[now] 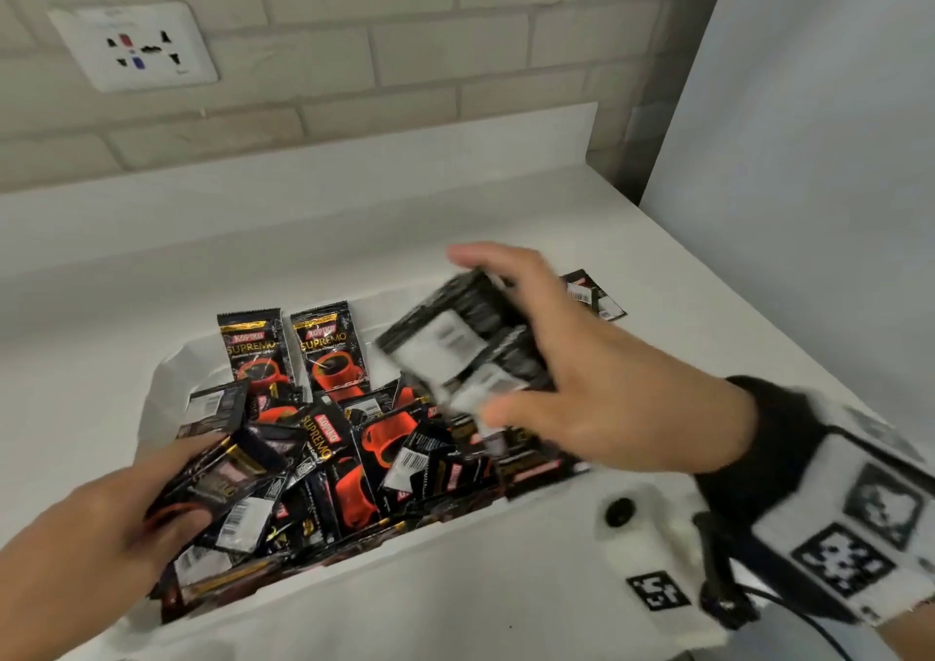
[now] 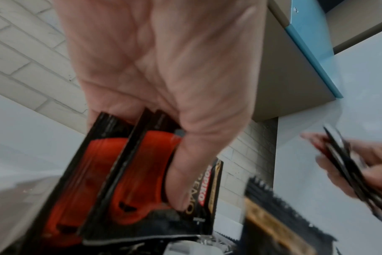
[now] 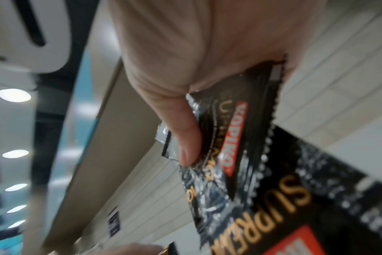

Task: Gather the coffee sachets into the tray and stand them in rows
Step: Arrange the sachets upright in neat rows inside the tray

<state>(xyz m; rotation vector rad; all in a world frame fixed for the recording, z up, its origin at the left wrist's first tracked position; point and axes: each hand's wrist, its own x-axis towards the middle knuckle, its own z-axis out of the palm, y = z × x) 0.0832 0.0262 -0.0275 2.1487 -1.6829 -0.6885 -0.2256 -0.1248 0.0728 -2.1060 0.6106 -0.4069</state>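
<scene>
Right hand (image 1: 597,377) grips a blurred bunch of sachets (image 1: 470,351) above the tray (image 1: 162,382). Left hand (image 1: 96,513) clutches more sachets (image 1: 222,473) at the near corner; a loose heap (image 1: 394,453) lies between both hands, two standing sachets (image 1: 291,351) beyond.

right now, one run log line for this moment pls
left hand: grips sachets at tray near end | right hand: holds sachet bundle over tray | two sachets upright at back | loose sachet on counter

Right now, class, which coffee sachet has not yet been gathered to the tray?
The lone sachet lying flat on the counter beyond the right hand; every other sachet is in the tray or held.
</scene>
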